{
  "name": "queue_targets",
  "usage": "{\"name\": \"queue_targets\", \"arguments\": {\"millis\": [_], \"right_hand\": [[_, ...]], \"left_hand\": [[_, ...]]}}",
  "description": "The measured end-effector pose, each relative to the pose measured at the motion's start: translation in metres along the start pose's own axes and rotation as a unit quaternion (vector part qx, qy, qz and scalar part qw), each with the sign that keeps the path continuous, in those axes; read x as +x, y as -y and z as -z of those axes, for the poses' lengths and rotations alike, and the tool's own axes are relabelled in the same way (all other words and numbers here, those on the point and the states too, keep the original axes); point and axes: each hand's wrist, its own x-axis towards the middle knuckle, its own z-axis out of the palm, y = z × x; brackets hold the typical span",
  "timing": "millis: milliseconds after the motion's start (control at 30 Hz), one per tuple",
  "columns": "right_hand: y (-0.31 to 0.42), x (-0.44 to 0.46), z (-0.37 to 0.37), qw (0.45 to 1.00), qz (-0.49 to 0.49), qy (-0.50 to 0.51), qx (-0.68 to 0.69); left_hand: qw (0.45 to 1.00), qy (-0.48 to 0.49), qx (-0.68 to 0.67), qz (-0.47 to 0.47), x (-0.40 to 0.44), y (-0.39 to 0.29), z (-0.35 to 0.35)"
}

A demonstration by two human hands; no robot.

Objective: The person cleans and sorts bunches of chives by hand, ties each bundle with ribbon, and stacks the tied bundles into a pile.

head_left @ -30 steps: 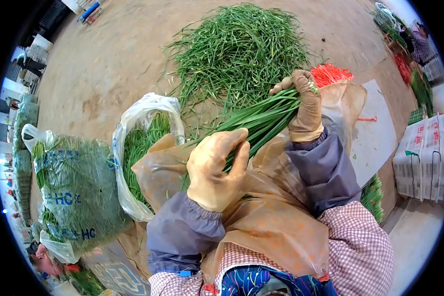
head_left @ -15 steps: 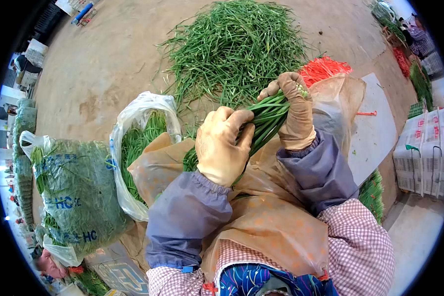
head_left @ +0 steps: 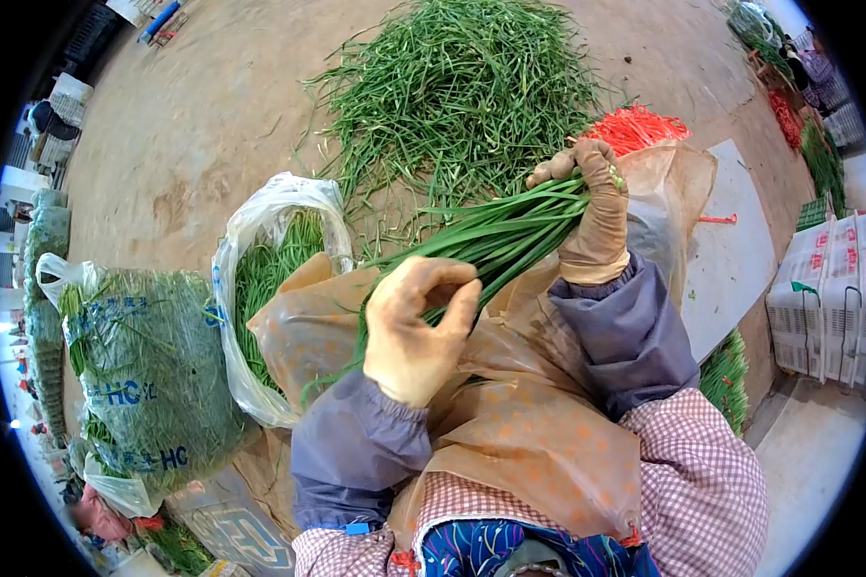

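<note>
My right hand (head_left: 592, 207), in a tan glove, is closed round the pale stem ends of a bunch of garlic chives (head_left: 510, 236). Long green leaves fan out from it down to the left, over my lap. My left hand (head_left: 416, 327), gloved too, is at the leafy part with thumb and forefinger curled into a ring. Green leaves show through this ring and pass behind the hand; its other fingers are mostly hidden. Beneath both hands spreads a translucent brown plastic apron (head_left: 529, 433).
A large heap of loose green leaves (head_left: 462, 91) lies on the floor ahead. Red ties (head_left: 637, 130) are beside a white board (head_left: 731, 260) at right. On the left stand an open plastic bag (head_left: 226, 288) of chives and a filled, printed bag (head_left: 154, 375). White crates (head_left: 823, 298) stand far right.
My left hand has slid down and left along the leaves, which now spread more loosely. My right hand has shifted slightly right, still gripping the stem ends.
</note>
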Motion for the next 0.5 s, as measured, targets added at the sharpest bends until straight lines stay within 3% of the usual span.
{"name": "queue_targets", "arguments": {"millis": [133, 400, 500], "right_hand": [[0.002, -0.001, 0.002, 1.000, 0.004, 0.021, 0.003], [0.003, -0.013, -0.004, 0.997, 0.000, 0.073, 0.029], [0.003, -0.015, -0.006, 0.997, -0.002, 0.073, 0.018]], "left_hand": [[0.993, -0.065, -0.060, 0.084, -0.014, 0.011, 0.011], [0.994, -0.107, -0.009, -0.002, 0.000, 0.014, 0.008], [0.989, -0.073, 0.065, -0.110, 0.003, 0.021, -0.001]]}}
